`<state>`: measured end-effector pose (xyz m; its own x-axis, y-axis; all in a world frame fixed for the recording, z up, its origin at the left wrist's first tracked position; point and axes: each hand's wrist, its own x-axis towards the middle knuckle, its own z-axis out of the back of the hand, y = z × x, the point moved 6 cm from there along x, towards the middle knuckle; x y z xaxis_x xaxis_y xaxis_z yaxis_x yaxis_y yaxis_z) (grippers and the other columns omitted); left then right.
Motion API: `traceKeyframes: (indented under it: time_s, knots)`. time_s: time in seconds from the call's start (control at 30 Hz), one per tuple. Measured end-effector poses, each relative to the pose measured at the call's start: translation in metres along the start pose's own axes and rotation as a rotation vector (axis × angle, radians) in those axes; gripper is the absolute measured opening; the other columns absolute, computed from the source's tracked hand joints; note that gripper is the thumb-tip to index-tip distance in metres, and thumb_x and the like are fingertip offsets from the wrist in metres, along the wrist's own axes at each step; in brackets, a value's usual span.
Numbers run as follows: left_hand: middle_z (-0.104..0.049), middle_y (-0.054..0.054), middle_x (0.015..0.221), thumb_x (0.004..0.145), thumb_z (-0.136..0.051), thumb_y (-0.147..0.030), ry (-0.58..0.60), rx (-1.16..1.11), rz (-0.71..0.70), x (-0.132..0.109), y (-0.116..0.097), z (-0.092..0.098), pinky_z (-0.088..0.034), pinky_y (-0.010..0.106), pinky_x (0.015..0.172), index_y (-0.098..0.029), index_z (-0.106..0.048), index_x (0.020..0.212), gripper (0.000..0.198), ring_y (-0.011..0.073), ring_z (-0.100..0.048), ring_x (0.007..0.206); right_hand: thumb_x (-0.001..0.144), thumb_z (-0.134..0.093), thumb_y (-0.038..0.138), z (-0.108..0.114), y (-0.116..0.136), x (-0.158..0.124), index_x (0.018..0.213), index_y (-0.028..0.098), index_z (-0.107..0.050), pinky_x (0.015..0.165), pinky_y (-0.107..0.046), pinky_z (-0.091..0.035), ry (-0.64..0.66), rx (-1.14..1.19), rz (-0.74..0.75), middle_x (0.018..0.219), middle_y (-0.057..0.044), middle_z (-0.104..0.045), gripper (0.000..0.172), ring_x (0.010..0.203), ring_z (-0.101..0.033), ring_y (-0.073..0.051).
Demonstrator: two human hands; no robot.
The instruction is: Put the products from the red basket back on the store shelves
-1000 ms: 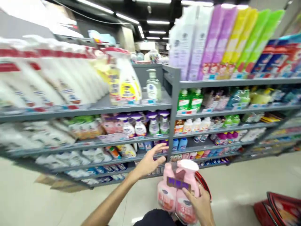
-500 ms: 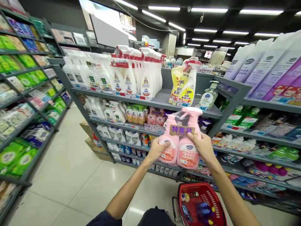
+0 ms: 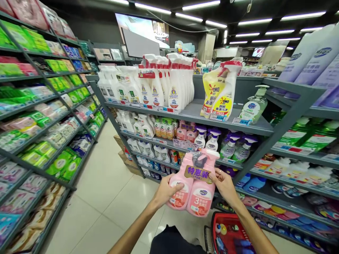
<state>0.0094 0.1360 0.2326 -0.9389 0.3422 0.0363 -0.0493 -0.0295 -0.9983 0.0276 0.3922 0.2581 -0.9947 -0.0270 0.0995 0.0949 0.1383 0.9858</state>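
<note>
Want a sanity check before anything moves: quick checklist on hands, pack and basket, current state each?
1. Left hand gripping pack: ok, thumb across the front of the left bottle.
2. Right hand gripping pack: ok, thumb at the right end of the label.
3. Pack front facing the camera: ok, label and both bottle fronts show.
4. Fingers behind pack well placed: cannot tell, the bottles hide them.
5. Pack clear of shelf: cannot tell, one view gives no sure gap.
6. Basket fully visible: not ok, cut off by the frame and partly behind the right forearm.
</note>
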Motion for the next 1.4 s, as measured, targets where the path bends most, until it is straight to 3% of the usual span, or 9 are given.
traceKeyframes:
  time_s: [0.13,0.3,0.6,0.7,0.8,0.93,1.07,1.2,1.4]
  knots:
    - [-0.071,0.009,0.099,0.077,-0.078,-0.060,0.111,-0.021,-0.028,0.026,-0.019,0.026,-0.051,0.027,0.072,-0.010,-0.067,0.112,0.062,0.0192,-0.063,0.081,0.080,-0.082,0.051,-0.026,0.033,0.026,0.115,0.015,-0.072,0.079,-0.033,-0.060,-0.054,-0.036,0.036,0.102,-0.011,-0.079,0.051,0.084,-0.076,-0.024]
    - [-0.070,0.011,0.113,0.078,-0.077,-0.060,0.178,-0.039,-0.173,0.060,-0.063,0.088,-0.054,0.028,0.078,-0.012,-0.063,0.124,0.068,0.0214,-0.065,0.090,0.079,-0.081,0.055,-0.083,0.086,0.073,0.113,0.012,-0.074,0.079,-0.031,-0.059,-0.060,-0.111,0.130,0.097,-0.010,-0.079,0.055,0.082,-0.076,-0.022]
    - [-0.074,0.007,0.087,0.088,-0.069,-0.056,0.218,0.177,-0.417,0.096,-0.177,0.231,-0.052,0.024,0.066,-0.010,-0.074,0.087,0.047,0.0199,-0.067,0.079,0.083,-0.077,0.052,-0.223,0.180,0.127,0.111,0.011,-0.075,0.070,-0.028,-0.058,-0.084,-0.437,0.406,0.092,-0.007,-0.078,0.050,0.080,-0.073,-0.018]
    - [-0.076,0.006,0.094,0.082,-0.078,-0.050,0.225,0.107,-0.467,0.113,-0.208,0.264,-0.056,0.026,0.072,-0.011,-0.070,0.108,0.047,0.0212,-0.071,0.085,0.088,-0.072,0.049,-0.258,0.204,0.150,0.115,0.009,-0.071,0.074,-0.028,-0.058,-0.029,-0.513,0.469,0.095,-0.006,-0.077,0.048,0.084,-0.073,-0.017]
    - [-0.076,0.005,0.096,0.077,-0.085,-0.043,0.237,0.105,-0.483,0.124,-0.210,0.286,-0.060,0.030,0.076,-0.016,-0.056,0.130,0.066,0.0221,-0.074,0.085,0.089,-0.071,0.047,-0.276,0.205,0.176,0.115,0.010,-0.067,0.069,-0.026,-0.055,0.119,-0.671,0.485,0.094,-0.004,-0.075,0.045,0.080,-0.070,-0.015]
    - [-0.076,0.008,0.104,0.083,-0.078,-0.041,0.201,0.273,-0.509,0.143,-0.171,0.294,-0.060,0.037,0.086,-0.017,-0.053,0.132,0.060,0.0256,-0.074,0.095,0.091,-0.070,0.045,-0.270,0.172,0.204,0.097,0.013,-0.064,0.060,-0.027,-0.046,0.288,-1.124,0.511,0.076,-0.002,-0.069,0.034,0.064,-0.057,-0.014]
    - [-0.071,0.010,0.114,0.089,-0.070,-0.035,0.118,0.485,-0.713,0.168,-0.134,0.276,-0.054,0.038,0.096,-0.016,-0.059,0.120,0.038,0.0261,-0.069,0.106,0.097,-0.063,0.040,-0.239,0.129,0.221,0.089,0.014,-0.063,0.068,-0.033,-0.045,0.251,-1.451,0.547,0.081,-0.010,-0.069,0.027,0.071,-0.060,-0.021]
    - [-0.067,0.011,0.117,0.093,-0.064,-0.031,0.080,0.562,-0.809,0.195,-0.113,0.248,-0.052,0.036,0.092,-0.017,-0.057,0.124,0.034,0.0259,-0.066,0.105,0.097,-0.062,0.034,-0.200,0.101,0.225,0.096,0.013,-0.064,0.078,-0.037,-0.049,0.126,-1.485,0.508,0.094,-0.017,-0.072,0.021,0.088,-0.068,-0.030]
    - [-0.064,0.011,0.125,0.097,-0.060,-0.031,0.048,0.638,-0.862,0.217,-0.104,0.209,-0.050,0.035,0.090,-0.019,-0.054,0.130,0.036,0.0275,-0.063,0.112,0.102,-0.052,0.033,-0.159,0.092,0.213,0.103,0.014,-0.064,0.085,-0.042,-0.052,-0.002,-1.434,0.503,0.102,-0.020,-0.073,0.023,0.095,-0.070,-0.034]
